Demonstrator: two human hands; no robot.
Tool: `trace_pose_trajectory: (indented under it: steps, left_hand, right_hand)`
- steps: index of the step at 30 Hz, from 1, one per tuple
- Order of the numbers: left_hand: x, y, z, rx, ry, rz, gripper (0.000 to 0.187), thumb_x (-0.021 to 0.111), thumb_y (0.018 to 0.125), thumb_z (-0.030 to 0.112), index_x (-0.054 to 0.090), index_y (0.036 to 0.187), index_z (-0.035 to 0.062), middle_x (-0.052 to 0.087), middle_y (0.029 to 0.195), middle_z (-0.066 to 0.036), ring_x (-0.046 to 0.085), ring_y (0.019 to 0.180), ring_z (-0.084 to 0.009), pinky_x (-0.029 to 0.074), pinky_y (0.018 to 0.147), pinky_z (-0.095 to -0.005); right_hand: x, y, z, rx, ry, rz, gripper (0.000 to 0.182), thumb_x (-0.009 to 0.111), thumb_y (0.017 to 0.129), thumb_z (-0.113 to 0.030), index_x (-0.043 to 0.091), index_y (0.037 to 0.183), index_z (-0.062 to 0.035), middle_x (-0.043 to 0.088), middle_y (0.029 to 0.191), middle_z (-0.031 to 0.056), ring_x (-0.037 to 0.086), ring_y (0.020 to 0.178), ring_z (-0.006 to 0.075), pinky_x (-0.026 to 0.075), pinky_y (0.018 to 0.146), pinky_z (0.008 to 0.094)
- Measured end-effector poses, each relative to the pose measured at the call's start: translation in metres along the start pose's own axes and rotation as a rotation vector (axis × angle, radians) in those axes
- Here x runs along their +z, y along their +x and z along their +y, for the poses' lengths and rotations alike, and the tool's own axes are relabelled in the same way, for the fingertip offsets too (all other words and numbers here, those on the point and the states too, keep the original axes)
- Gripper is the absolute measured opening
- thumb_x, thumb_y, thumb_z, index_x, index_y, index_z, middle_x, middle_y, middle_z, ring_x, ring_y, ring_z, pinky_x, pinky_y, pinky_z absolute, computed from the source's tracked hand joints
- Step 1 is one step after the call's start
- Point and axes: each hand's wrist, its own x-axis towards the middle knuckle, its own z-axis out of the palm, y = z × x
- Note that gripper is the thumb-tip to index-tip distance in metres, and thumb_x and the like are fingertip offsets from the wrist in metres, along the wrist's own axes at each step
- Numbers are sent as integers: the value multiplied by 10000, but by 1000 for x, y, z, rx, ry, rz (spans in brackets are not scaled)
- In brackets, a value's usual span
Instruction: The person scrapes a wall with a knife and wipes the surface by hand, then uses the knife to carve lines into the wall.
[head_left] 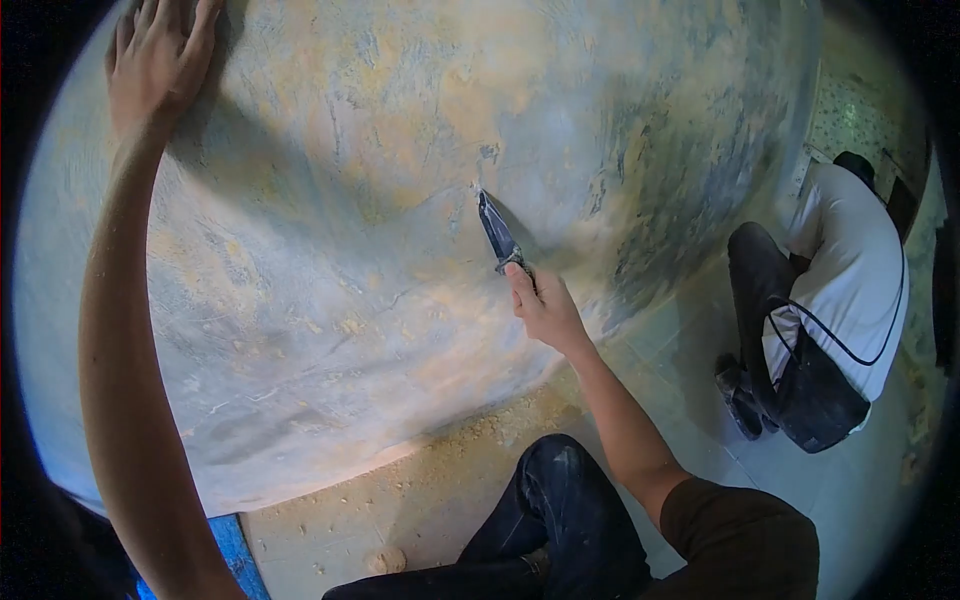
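Scraper (497, 232) blade meets the wall (330, 260), gripped by the right hand's (545, 308) closed fingers; scraping looks underway. The left hand (155, 60) braces flat, fingers spread, holding nothing. Another person (835, 300) crouches nearby on the floor (690, 400).

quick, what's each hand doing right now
left hand: open, flat against the wall
right hand: closed on a scraper, blade tip at the wall
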Motion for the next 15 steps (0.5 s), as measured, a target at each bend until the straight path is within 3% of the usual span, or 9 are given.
trace_pose_trajectory:
  steps: [3, 6, 15]
  left_hand:
    - [-3, -1, 0, -13, -7, -5, 927, 78, 933, 737, 200, 1551, 57, 167, 1625, -171, 143, 1494, -427, 176, 1200, -589]
    - [-2, -1, 0, -11, -12, -18, 918, 93, 937, 732, 200, 1551, 58, 156, 1627, -172, 142, 1493, -432, 172, 1201, -587]
    - [-4, -3, -3, -3, -13, -2, 895, 99, 946, 709, 212, 1547, 55, 159, 1624, -185, 136, 1494, -432, 179, 1199, -587]
  right_hand:
    - [-1, 10, -7, -24, 45, -49, 494, 466, 1042, -446, 520, 781, -30, 412, 554, 16, 415, 500, 120, 363, 496, 328]
    - [1, 15, -36, 96, 191, -76, 495, 472, 1040, -445, 508, 759, -39, 420, 550, 4, 427, 497, 111, 366, 489, 323]
    - [-5, 10, -20, 126, 120, -94, 507, 479, 1038, -444, 492, 720, -50, 442, 562, -18, 438, 505, 94, 365, 484, 306]
